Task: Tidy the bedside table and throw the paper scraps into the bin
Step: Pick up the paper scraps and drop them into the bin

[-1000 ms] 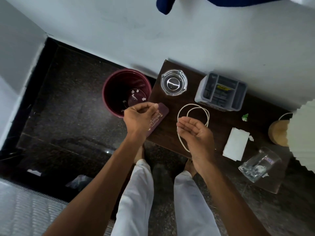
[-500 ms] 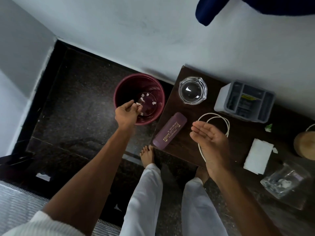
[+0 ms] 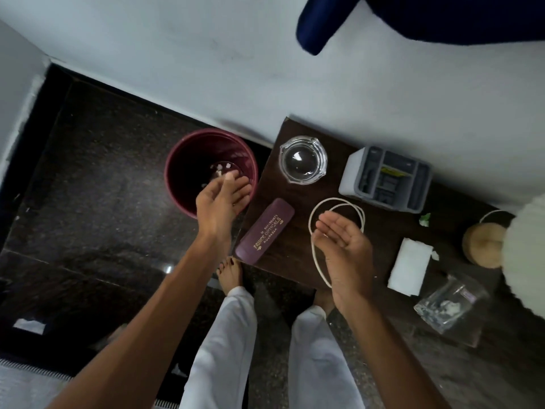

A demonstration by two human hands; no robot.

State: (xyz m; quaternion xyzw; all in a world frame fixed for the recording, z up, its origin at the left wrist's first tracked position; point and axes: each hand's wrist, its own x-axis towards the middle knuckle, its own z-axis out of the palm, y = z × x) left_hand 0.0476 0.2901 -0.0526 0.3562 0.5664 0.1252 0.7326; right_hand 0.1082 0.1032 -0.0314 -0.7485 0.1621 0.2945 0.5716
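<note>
Dark stone floor (image 3: 88, 202) below, with a maroon bin (image 3: 206, 131) standing on it just beside the wooden worktop (image 3: 298, 231). On the worktop: grey organiser (image 3: 385, 178), glass ashtray (image 3: 303, 159), purple glasses case (image 3: 265, 230), folded white napkin (image 3: 410, 265), looped white cord (image 3: 336, 199). Left grip (image 3: 219, 199) open, fingers straight, over the bin's mouth. Right grip (image 3: 343, 246) open, palm up, above the cord. White paper scraps (image 3: 219, 166) on the bin's bottom. Green-white scrap (image 3: 424, 219) near the organiser, tiny white scrap (image 3: 434, 255) just beside the napkin.
</note>
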